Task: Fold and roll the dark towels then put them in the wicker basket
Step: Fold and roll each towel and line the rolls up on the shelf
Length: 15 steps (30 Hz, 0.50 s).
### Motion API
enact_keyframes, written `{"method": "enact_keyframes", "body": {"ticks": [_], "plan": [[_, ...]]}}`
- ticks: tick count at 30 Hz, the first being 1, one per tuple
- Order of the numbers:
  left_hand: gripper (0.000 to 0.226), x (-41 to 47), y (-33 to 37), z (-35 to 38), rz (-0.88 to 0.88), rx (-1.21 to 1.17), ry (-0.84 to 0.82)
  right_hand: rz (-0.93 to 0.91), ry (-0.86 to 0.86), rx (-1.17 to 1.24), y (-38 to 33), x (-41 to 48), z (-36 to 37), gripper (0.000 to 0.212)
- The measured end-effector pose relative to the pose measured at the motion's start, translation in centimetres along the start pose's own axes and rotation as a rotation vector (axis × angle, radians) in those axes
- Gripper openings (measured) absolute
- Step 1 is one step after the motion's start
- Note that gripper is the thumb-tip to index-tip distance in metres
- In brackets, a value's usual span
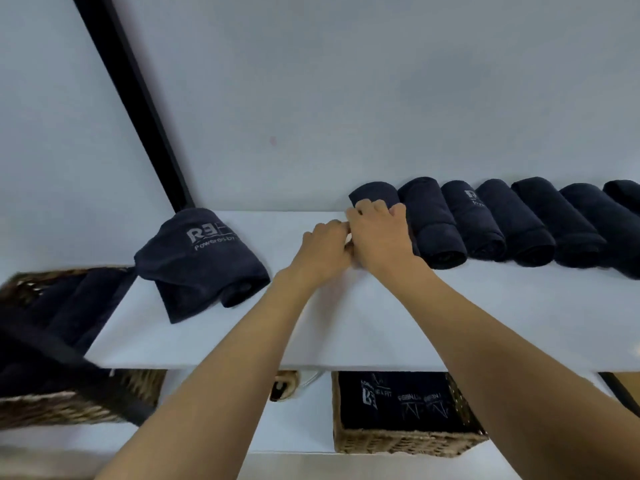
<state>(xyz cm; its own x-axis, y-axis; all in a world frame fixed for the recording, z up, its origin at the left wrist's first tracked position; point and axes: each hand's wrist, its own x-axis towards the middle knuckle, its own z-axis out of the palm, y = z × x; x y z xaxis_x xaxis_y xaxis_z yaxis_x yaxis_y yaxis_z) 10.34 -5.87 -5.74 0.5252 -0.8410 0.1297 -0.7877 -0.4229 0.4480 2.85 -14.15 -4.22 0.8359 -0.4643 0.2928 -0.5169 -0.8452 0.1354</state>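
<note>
Right hand (379,233): laid over the leftmost rolled towel (372,192), fingers curled round its top.
Left hand (325,249): pressed against the right hand, fingers curled; what is held cannot be told.
Rolled towels (519,220): lined up along the white shelf (346,334).
Loose towel (201,258): laid beside the wicker basket (52,408).

"Powered by" on folded towel (202,261)

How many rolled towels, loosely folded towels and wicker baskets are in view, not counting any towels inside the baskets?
Rolled towels on the shelf: 7
Loosely folded towel: 1
Wicker baskets: 2
Total: 10
</note>
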Motion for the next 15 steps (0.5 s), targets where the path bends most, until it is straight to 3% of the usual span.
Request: {"method": "enact_keyframes", "body": {"ticks": [2,5,7,11,15], "plan": [[0.028,-1.9,-1.6,-2.2,-0.042,0.095,0.048,-0.077,0.021,0.203,-3.1,-0.1,-0.7,0.036],[0.035,-5.7,-5.1,-5.5,-0.146,0.315,0.1,-0.171,-0.154,0.607,-7.9,-0.7,-1.6,0.046],[0.039,-8.5,-7.4,-7.1,-0.277,0.431,0.073,-0.274,-0.259,0.729,-10.8,-1.0,-1.7,0.056],[0.065,-12.5,-10.8,-7.4,-0.459,0.381,0.022,-0.378,-0.292,0.507,-15.4,-1.5,-0.6,0.074],[0.034,-13.3,-12.4,-7.2,-0.471,0.357,0.216,-0.393,-0.033,0.334,-16.7,-1.3,-0.1,0.043]]}}
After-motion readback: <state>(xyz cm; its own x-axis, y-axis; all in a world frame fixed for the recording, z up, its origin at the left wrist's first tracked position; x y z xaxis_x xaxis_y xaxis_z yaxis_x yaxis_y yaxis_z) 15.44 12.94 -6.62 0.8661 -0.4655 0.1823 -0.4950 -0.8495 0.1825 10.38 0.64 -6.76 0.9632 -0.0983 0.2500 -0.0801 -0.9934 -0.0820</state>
